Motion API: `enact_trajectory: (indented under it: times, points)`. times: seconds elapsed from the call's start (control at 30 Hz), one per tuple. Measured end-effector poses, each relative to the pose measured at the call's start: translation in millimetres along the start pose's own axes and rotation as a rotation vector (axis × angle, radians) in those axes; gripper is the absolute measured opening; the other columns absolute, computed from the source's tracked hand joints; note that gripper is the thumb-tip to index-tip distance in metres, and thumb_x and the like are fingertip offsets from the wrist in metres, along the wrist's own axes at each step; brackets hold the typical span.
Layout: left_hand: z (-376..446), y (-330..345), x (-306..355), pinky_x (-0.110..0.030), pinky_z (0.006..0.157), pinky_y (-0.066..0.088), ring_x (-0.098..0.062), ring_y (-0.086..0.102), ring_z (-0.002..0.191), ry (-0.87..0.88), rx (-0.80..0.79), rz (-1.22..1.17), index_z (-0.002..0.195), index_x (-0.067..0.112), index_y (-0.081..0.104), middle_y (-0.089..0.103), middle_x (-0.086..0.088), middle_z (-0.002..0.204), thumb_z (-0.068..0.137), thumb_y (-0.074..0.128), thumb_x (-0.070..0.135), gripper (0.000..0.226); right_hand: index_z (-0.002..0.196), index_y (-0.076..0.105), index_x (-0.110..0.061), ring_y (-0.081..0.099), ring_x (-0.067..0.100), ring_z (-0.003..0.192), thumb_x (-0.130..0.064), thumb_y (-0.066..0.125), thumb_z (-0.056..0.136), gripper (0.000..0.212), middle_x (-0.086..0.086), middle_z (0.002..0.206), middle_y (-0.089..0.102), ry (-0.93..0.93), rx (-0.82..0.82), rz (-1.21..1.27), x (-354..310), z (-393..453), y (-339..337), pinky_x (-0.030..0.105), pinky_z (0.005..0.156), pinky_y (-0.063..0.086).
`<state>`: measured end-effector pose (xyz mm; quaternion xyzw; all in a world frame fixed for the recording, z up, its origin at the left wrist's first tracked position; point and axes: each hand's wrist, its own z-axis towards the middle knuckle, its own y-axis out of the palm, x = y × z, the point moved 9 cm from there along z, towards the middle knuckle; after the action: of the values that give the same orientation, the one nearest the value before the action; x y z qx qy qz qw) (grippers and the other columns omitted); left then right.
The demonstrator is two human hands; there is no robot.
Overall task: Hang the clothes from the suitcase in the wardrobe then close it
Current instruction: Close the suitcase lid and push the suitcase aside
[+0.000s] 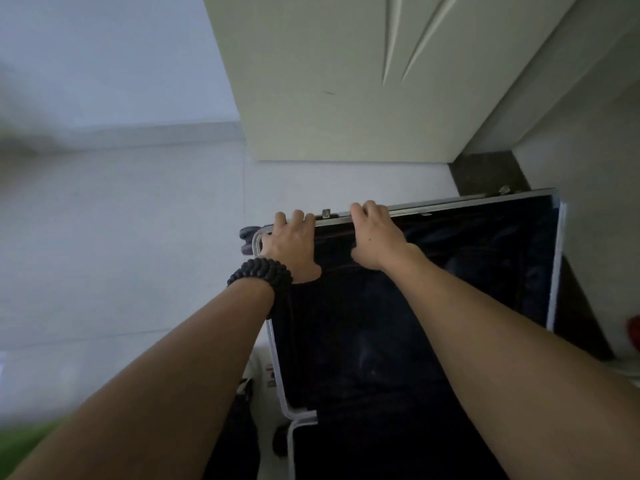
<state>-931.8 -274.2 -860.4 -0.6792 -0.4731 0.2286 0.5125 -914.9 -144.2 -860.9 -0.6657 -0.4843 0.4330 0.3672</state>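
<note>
A dark suitcase with a silver metal frame (556, 258) lies open on the floor below me, its black lining facing up. My left hand (292, 242), with a dark bead bracelet on its wrist, grips the far rim near the left corner, fingers curled over the edge. My right hand (375, 237) grips the same far rim a little to the right, next to a metal latch (326, 213). The pale wardrobe (346, 98) stands just beyond the suitcase with its doors shut. No clothes can be made out inside the dark lining.
Pale tiled floor (138, 237) spreads to the left. A dark stone strip (488, 173) runs along the wardrobe's right side. Suitcase wheels (249, 237) stick out at the far left corner. A red object (633, 332) sits at the right edge, something green (20, 445) at the bottom left.
</note>
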Motion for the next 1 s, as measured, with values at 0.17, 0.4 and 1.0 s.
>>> enact_trajectory:
  times: [0.17,0.4,1.0]
  points:
    - [-128.6,-46.4,54.7,-0.049,0.095,0.047,-0.036,0.028,0.123,-0.026,0.105,-0.001,0.134,0.01,0.031,0.03,-0.01,0.131,0.066,0.068,0.036,0.082,0.122,0.03,-0.016,0.034,0.028,0.114,-0.016,0.068,0.073,0.062,0.011,0.123,0.029,-0.084,0.086,-0.027,-17.8,-132.0,-57.9,0.037,0.087,0.045]
    - [-319.7,-46.7,128.6,-0.04,0.086,0.052,-0.029,0.033,0.113,-0.027,0.208,-0.069,0.127,0.009,0.039,0.033,-0.009,0.122,0.059,0.058,0.026,0.072,0.146,0.011,-0.024,0.02,0.038,0.139,-0.014,0.062,0.077,0.087,0.008,0.152,-0.008,-0.157,-0.056,0.092,-18.6,-342.8,-48.5,0.037,0.102,0.041]
    - [-591.0,242.5,217.5,-0.06,0.11,0.027,-0.048,0.022,0.128,0.0,0.39,-0.162,0.146,0.007,0.027,0.026,-0.019,0.14,0.056,0.056,0.029,0.097,0.151,-0.016,-0.025,-0.041,0.035,0.136,-0.026,0.069,0.073,0.116,0.013,0.144,-0.05,-0.207,0.12,0.079,5.7,-641.0,230.3,0.054,0.118,0.02]
